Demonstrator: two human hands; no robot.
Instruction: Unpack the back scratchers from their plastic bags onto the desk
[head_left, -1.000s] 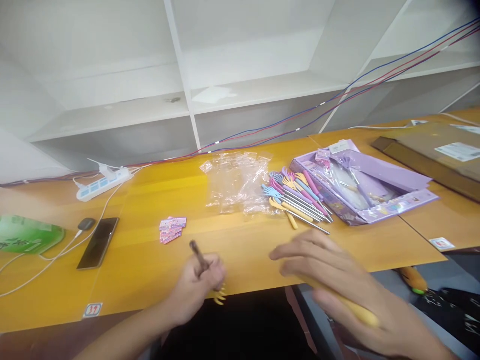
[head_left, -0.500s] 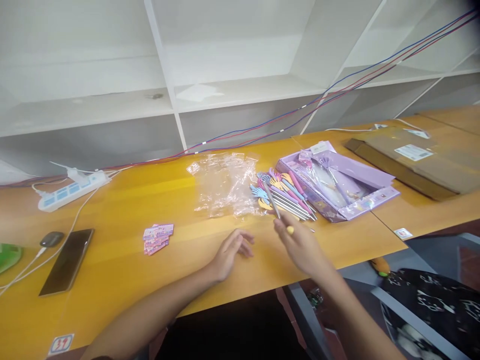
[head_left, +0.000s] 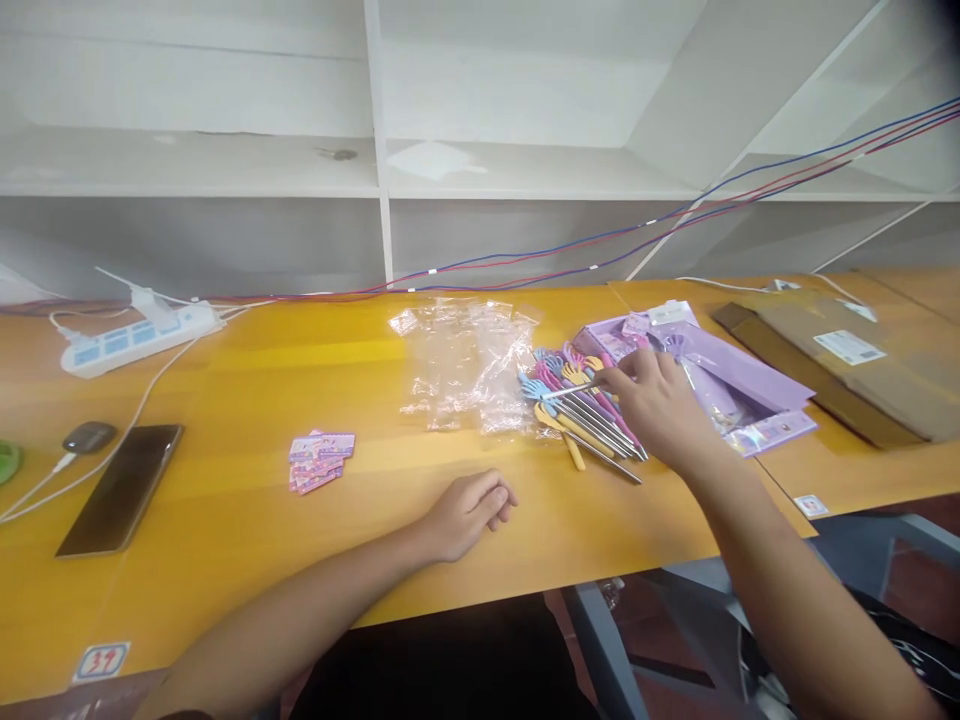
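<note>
My right hand is closed around a slim metal-shafted back scratcher, whose silvery shaft points left over the pile. Its far end overlaps a blue hand-shaped head, and I cannot tell whether that head belongs to it. Beneath lies a heap of back scratchers with blue, pink, purple and yellow heads and handles. My left hand rests on the table with its fingers curled in and nothing visible in them. Just left of the heap are flat clear plastic bags.
An open purple display box stands behind my right hand, beside a brown cardboard box. Small pink printed cards lie on the left. Further left are a phone, a black earphone-like case and a power strip.
My right hand has moved up and right, and the shaft it holds now lies nearly level. My left hand's fingers have curled in. The view has shifted slightly.
</note>
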